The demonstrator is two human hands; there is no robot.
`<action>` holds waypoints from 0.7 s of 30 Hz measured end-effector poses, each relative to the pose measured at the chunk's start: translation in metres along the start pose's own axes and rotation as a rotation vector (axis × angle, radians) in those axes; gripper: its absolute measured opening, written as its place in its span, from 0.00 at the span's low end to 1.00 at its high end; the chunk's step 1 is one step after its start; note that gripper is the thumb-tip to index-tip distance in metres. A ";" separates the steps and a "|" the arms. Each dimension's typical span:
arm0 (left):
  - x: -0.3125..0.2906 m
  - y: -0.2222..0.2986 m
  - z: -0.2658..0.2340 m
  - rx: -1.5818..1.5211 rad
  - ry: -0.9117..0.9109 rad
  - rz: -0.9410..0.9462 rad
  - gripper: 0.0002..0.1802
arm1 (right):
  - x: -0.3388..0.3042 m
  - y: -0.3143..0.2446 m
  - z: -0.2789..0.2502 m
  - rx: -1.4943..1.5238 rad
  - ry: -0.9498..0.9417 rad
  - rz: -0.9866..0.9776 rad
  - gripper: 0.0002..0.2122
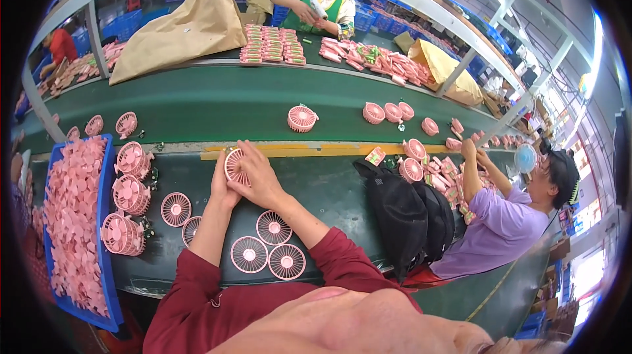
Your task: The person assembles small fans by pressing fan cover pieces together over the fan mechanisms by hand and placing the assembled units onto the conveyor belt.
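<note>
Both my hands are closed around a round pink fan head (pixel 232 162) above the near worktop. My left hand (pixel 221 184) cups its left side and underside. Across its right side and front lie the fingers of my right hand (pixel 261 179), hiding part of the grille. Close to my left forearm are a loose pink fan grille (pixel 176 209) and another grille (pixel 190 230), partly covered by the arm. Below my right forearm, three grilles lie flat together, one being the upper grille (pixel 274 227). Pink fan housings (pixel 131 195) with small wired parts stand farther left.
A blue crate (pixel 109 229) of pink fan blades is at the left. Beyond the worktop, a green conveyor belt (pixel 230 104) carries fan heads. A black backpack (pixel 401 216) sits at right, beside a co-worker in a purple shirt (pixel 497 226). Another person (pixel 316 8) works across the belt.
</note>
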State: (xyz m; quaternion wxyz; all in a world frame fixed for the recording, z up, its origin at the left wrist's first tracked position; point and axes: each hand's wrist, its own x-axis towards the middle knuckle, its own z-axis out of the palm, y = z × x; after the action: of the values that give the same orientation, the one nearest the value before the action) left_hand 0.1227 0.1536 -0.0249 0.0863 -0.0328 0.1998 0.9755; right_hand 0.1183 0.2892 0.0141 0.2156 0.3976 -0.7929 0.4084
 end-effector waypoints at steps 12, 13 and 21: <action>-0.018 -0.035 0.029 0.796 0.220 0.813 0.14 | -0.003 -0.017 0.016 0.660 0.078 0.352 0.24; -0.023 -0.038 0.041 0.948 0.206 0.961 0.13 | -0.004 -0.015 0.017 0.697 0.120 0.361 0.22; -0.007 -0.029 0.020 1.157 0.206 1.024 0.14 | 0.006 -0.002 0.023 0.807 0.062 0.529 0.21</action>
State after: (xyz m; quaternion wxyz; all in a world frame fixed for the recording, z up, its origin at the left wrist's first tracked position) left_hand 0.1343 0.1865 -0.0167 -0.3903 0.0235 0.6742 0.6266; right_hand 0.1163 0.2669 0.0054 -0.0437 0.2217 -0.6385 0.7357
